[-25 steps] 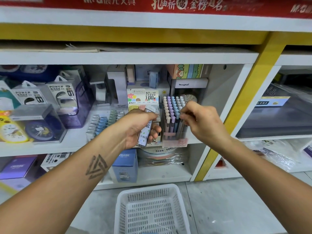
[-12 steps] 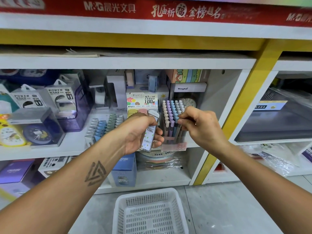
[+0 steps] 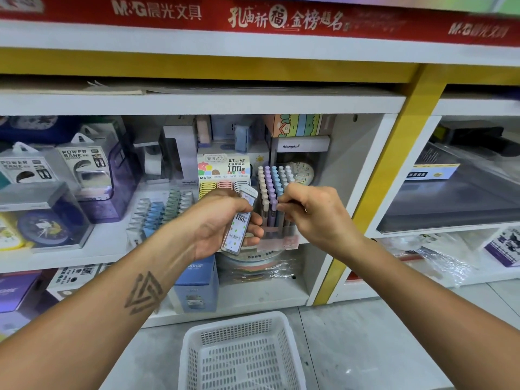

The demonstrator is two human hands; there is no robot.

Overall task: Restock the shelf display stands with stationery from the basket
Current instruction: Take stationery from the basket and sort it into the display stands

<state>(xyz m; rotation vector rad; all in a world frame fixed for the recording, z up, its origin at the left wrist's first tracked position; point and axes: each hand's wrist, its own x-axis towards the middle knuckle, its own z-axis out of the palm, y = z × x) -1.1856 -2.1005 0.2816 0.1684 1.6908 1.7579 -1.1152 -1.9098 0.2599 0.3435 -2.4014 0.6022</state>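
Right hand (image 3: 315, 218) now lower against the clear stand of pastel-capped pens (image 3: 274, 204), fingers pinched on something unclear; left hand (image 3: 222, 223), just left of it, still gripping slim lead-refill cases (image 3: 239, 220); restocking ongoing.

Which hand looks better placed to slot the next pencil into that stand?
The right hand: it already pinches at the pencil stand, while the left hand is busy holding lead refill cases.
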